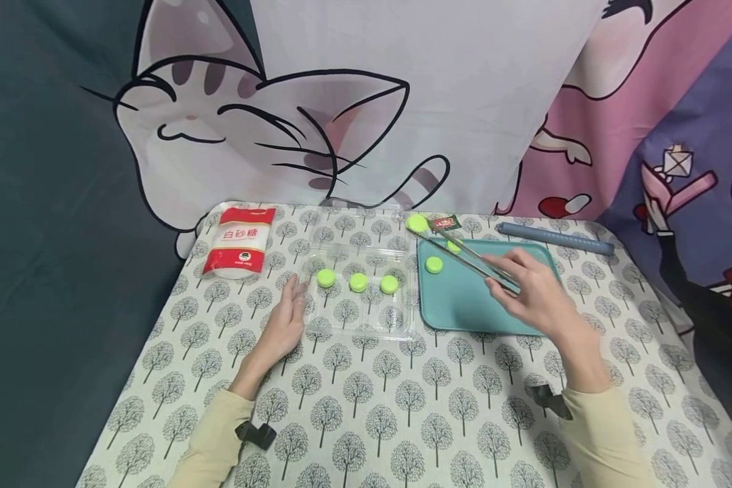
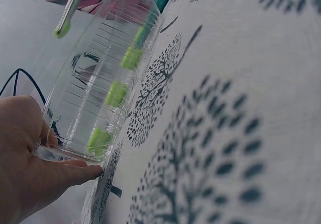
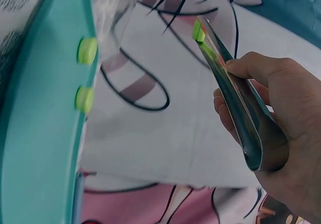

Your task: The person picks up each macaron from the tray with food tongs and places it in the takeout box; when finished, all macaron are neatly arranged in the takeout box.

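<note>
My left hand (image 1: 283, 318) holds the left edge of a clear plastic box (image 1: 360, 318), its thumb at the rim and fingers along the outer wall. A row of three green macarons (image 1: 358, 282) sits in the box, whose clear lid lies folded back behind it. Metal tongs (image 3: 235, 98) are gripped in my right hand (image 1: 533, 291) above a teal tray (image 1: 476, 312). Pinched at their tips is another green macaron (image 1: 416, 224), raised beyond the tray's back left corner. Two more macarons lie on the tray, one (image 1: 434, 265) near its left edge, the other partly behind the tongs.
A red and white sugar bag (image 1: 239, 242) lies at the back left. Behind the tray are a small green and red packet (image 1: 444, 222) and a blue-grey rod (image 1: 555, 237). The tree-patterned tablecloth (image 1: 354, 400) reaches a printed curtain at the back.
</note>
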